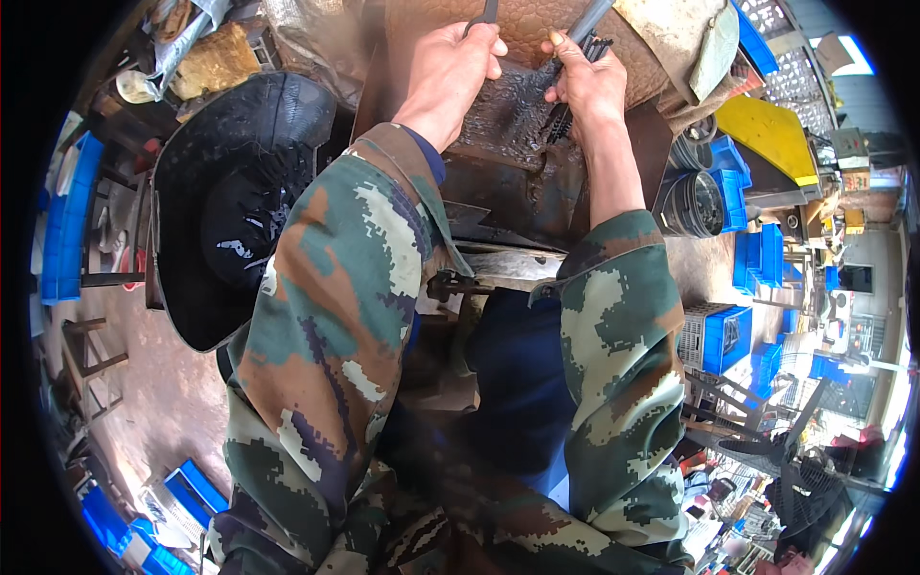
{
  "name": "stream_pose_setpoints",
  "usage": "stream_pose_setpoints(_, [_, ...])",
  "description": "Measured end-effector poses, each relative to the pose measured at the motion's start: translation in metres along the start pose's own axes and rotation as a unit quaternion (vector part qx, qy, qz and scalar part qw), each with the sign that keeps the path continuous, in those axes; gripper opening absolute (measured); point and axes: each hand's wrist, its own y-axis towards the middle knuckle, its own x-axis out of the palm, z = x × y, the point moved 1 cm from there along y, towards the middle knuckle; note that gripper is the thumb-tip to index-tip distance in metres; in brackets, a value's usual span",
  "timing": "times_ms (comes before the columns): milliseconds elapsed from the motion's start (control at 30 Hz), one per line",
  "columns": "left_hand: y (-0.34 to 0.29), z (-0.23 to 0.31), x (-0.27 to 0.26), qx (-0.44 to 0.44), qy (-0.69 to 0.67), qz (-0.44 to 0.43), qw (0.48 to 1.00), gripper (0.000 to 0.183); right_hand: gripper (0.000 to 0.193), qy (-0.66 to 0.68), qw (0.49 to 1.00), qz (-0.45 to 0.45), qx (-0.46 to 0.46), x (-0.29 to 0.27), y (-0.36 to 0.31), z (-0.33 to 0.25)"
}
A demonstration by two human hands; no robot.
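At the top middle, my left hand (452,75) is closed with its fingers curled round a slim dark metal tool (489,11). What the tool's upper end is lies outside the picture. To its right, my right hand (591,86) grips a bundle of thin dark metal pieces (560,123) between thumb and fingers. A grey bar (591,19) runs up beside the right thumb; I cannot tell whether it is held too. Both hands are over a brown, wet-looking work surface (489,115) with dark grime on it.
A large black tub (182,220) with some small bits inside stands left of my arms. On the right are a grey bucket (692,206), blue bins (725,337) and a yellow panel (767,139). A blue crate (69,220) sits at the far left.
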Motion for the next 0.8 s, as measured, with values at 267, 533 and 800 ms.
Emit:
stream_pose_setpoints(267, [0.0013,-0.0002,-0.0009,-0.005,0.009,0.003,1.0,0.024,0.022,0.0,1.0,0.012,-0.005,0.0015,-0.0021,-0.0032])
stream_pose_setpoints(533, [0.0001,0.0003,-0.0008,-0.004,0.006,0.004,1.0,0.024,0.022,0.008,1.0,0.014,-0.007,0.0024,-0.0009,-0.0006])
stream_pose_setpoints(800, [-0.0023,0.0065,0.0011,-0.005,-0.006,0.003,1.0,0.024,0.023,0.004,1.0,0.003,-0.008,-0.0007,0.0035,0.0019])
